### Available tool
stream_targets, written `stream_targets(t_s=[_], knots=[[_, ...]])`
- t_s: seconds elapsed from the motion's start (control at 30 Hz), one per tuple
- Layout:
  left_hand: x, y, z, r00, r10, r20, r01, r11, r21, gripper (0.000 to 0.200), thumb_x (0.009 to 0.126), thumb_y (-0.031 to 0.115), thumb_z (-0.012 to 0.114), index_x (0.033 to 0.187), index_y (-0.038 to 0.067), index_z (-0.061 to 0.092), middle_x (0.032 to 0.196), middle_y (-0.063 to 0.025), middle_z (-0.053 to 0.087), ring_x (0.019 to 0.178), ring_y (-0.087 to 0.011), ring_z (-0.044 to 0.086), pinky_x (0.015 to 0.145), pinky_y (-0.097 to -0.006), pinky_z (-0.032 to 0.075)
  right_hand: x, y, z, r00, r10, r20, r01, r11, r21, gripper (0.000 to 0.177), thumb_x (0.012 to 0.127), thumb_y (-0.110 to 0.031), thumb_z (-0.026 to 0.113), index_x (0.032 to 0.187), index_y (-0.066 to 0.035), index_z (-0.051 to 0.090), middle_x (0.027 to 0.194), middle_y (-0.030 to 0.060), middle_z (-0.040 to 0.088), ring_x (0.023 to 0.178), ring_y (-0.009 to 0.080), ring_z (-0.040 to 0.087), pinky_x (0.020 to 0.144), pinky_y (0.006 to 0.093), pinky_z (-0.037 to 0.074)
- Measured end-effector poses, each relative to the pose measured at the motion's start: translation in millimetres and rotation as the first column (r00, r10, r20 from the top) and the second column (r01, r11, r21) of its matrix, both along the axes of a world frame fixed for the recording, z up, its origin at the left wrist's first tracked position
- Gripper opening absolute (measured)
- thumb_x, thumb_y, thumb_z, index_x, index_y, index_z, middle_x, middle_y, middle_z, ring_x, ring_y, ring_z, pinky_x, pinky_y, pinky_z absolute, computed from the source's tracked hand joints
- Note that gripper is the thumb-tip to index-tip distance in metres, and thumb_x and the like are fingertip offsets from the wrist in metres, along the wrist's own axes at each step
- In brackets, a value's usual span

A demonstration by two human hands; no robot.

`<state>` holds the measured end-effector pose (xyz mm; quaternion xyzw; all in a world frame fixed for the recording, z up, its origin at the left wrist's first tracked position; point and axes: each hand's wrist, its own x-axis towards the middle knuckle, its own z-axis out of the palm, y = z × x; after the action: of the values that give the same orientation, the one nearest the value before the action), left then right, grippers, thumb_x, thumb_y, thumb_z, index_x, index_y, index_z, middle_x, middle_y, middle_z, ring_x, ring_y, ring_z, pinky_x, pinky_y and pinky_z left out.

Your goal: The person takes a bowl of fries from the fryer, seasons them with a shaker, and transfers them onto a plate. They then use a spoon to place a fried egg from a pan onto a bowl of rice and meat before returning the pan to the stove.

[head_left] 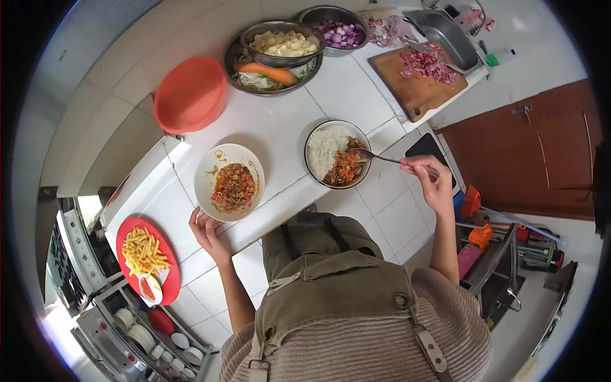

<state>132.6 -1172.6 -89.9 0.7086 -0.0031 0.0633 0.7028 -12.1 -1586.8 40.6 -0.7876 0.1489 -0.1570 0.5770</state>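
My right hand [428, 175] is closed on the handle of a metal spoon [385, 158]. The spoon's head rests in the chopped topping [344, 167] on the right side of a dark-rimmed bowl, beside white rice [326, 148]. At the lower edge of a white bowl [253, 160] lies my left hand [208, 232], its fingers apart and partly against the bowl's outside. Inside that bowl is a red and brown chopped mixture [233, 188].
An orange basin [191, 95], stacked metal bowls [273, 92] and a bowl of purple onions [342, 34] stand along the back. A cutting board [420, 95] with chopped onion lies near the sink [445, 32]. A red plate [170, 290] holds fries.
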Motion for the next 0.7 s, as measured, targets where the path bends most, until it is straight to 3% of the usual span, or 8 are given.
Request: stream_targets(t_s=[0.07, 0.1, 0.17, 0.23, 0.3, 0.33, 0.47, 0.7], knots=[[2, 2, 3, 0.997, -0.031, -0.074, 0.032, 0.999, 0.012, 0.047, 0.092, 0.029, 0.043, 0.129, 0.001, 0.032, 0.095, -0.0103, 0.056, 0.08, -0.0152, 0.058, 0.071, -0.0272, 0.05, 3, 6, 13, 0.999, 0.052, 0.001, -0.05, 0.958, -0.282, 0.01, 0.085, 0.004, 0.049, 0.088, 0.005, 0.058, 0.093, 0.0154, 0.066, 0.086, 0.0217, 0.065, 0.076, 0.0296, 0.051], [2, 2, 7, 0.997, -0.022, -0.072, 0.023, 1.0, 0.017, 0.047, 0.092, 0.029, 0.043, 0.129, 0.001, 0.032, 0.095, -0.0103, 0.056, 0.08, -0.0152, 0.058, 0.071, -0.0272, 0.05, 3, 9, 19, 0.998, 0.062, 0.004, -0.058, 0.959, -0.278, 0.01, 0.085, 0.004, 0.049, 0.088, 0.005, 0.058, 0.093, 0.0154, 0.066, 0.086, 0.0217, 0.065, 0.076, 0.0296, 0.051], [1, -3, 15, 0.97, -0.12, -0.211, 0.054, 0.955, -0.293, 0.051, 0.093, 0.034, 0.04, 0.132, 0.004, 0.029, 0.103, -0.0141, 0.057, 0.082, -0.0176, 0.061, 0.071, -0.0277, 0.051, 3, 13, 28, 0.99, 0.134, 0.035, -0.096, 0.849, -0.519, 0.01, 0.082, 0.006, 0.051, 0.087, 0.004, 0.059, 0.091, 0.0147, 0.066, 0.083, 0.0231, 0.065, 0.072, 0.0287, 0.051], [-2, 1, 15, 0.946, -0.203, -0.255, 0.105, 0.93, -0.352, 0.054, 0.093, 0.036, 0.039, 0.135, 0.007, 0.022, 0.11, -0.018, 0.056, 0.086, -0.0216, 0.063, 0.073, -0.0301, 0.053, 3, 23, 39, 0.991, 0.137, -0.008, -0.12, 0.833, -0.54, 0.013, 0.079, 0.009, 0.052, 0.088, 0.003, 0.06, 0.092, 0.0153, 0.066, 0.083, 0.0251, 0.065, 0.071, 0.0289, 0.051], [-8, -8, 26, 0.847, -0.41, -0.34, 0.252, 0.871, -0.422, 0.056, 0.093, 0.034, 0.039, 0.136, 0.008, 0.016, 0.112, -0.0197, 0.055, 0.088, -0.0252, 0.064, 0.073, -0.032, 0.054, 1, 27, 41, 0.992, 0.13, 0.0, -0.105, 0.801, -0.589, 0.015, 0.077, 0.01, 0.053, 0.088, 0.003, 0.06, 0.094, 0.0152, 0.065, 0.083, 0.0249, 0.065, 0.07, 0.0284, 0.051], [-10, -11, 26, 0.818, -0.464, -0.34, 0.261, 0.826, -0.501, 0.057, 0.092, 0.027, 0.04, 0.137, 0.009, 0.01, 0.117, -0.0215, 0.051, 0.09, -0.03, 0.064, 0.076, -0.0339, 0.055, 0, 28, 41, 0.99, 0.141, 0.009, -0.108, 0.8, -0.59, 0.016, 0.076, 0.011, 0.053, 0.088, 0.003, 0.06, 0.095, 0.0154, 0.065, 0.084, 0.0255, 0.065, 0.07, 0.0285, 0.051], [-13, -22, 19, 0.826, -0.445, -0.346, 0.173, 0.784, -0.595, 0.059, 0.089, 0.014, 0.042, 0.138, 0.009, 0.008, 0.129, -0.0244, 0.038, 0.095, -0.0351, 0.062, 0.081, -0.0358, 0.055, -5, 33, 38, 0.992, 0.116, 0.057, -0.068, 0.844, -0.532, 0.016, 0.076, 0.01, 0.054, 0.086, 0.002, 0.061, 0.092, 0.0144, 0.066, 0.084, 0.0259, 0.065, 0.072, 0.0294, 0.051], [-8, -32, 21, 0.841, -0.428, -0.331, 0.144, 0.767, -0.626, 0.061, 0.089, 0.014, 0.043, 0.138, 0.009, 0.007, 0.129, -0.0242, 0.039, 0.099, -0.0354, 0.06, 0.082, -0.0354, 0.054, -1, 41, 35, 0.973, 0.218, -0.072, -0.226, 0.858, -0.462, 0.014, 0.077, 0.008, 0.055, 0.086, 0.001, 0.062, 0.09, 0.0135, 0.067, 0.084, 0.025, 0.066, 0.072, 0.0302, 0.051]])
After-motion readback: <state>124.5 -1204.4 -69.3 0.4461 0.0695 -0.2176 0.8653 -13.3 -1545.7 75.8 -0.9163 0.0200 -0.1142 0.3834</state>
